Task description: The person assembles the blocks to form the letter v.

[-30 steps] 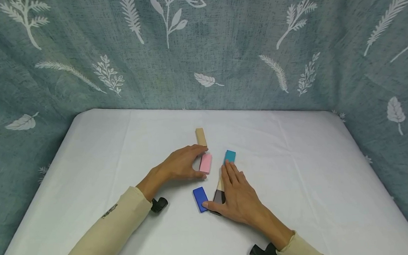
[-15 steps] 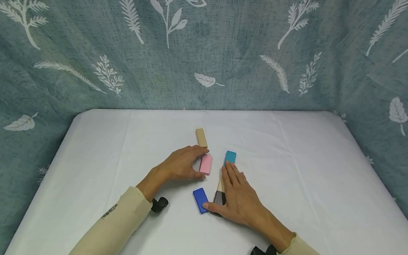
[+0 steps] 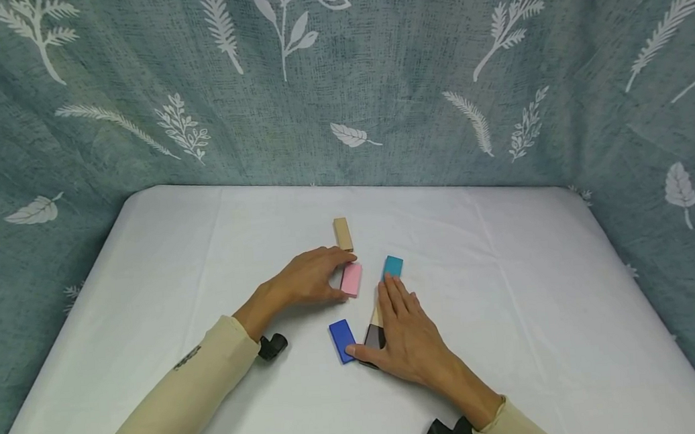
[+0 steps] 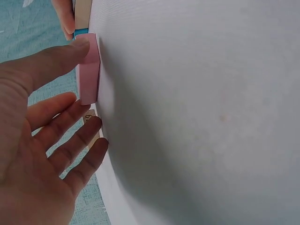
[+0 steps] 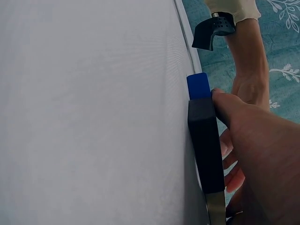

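My left hand (image 3: 306, 278) spans a pink block (image 3: 352, 281), thumb at its near end and fingertips at its far end. In the left wrist view the thumb rests on that end of the pink block (image 4: 88, 77). Just beyond the fingertips lies a plain wooden block (image 3: 343, 235). My right hand (image 3: 415, 343) lies with straight fingers over a row of blocks: its fingertips reach a teal block (image 3: 392, 266), and its thumb tip is at a blue block (image 3: 341, 342). Partly hidden beneath are a dark grey block (image 3: 373, 337) and a second wooden block (image 3: 376, 317).
A white cloth covers the table (image 3: 264, 411). Behind it hangs a blue-green curtain (image 3: 400, 106) with white leaf prints. A black wrist camera (image 3: 273, 346) sits under the left wrist, and another black camera (image 3: 450, 433) is at the right wrist.
The left thumb has drawn slightly in toward the pink block's near end. The right hand and the other blocks look the same.
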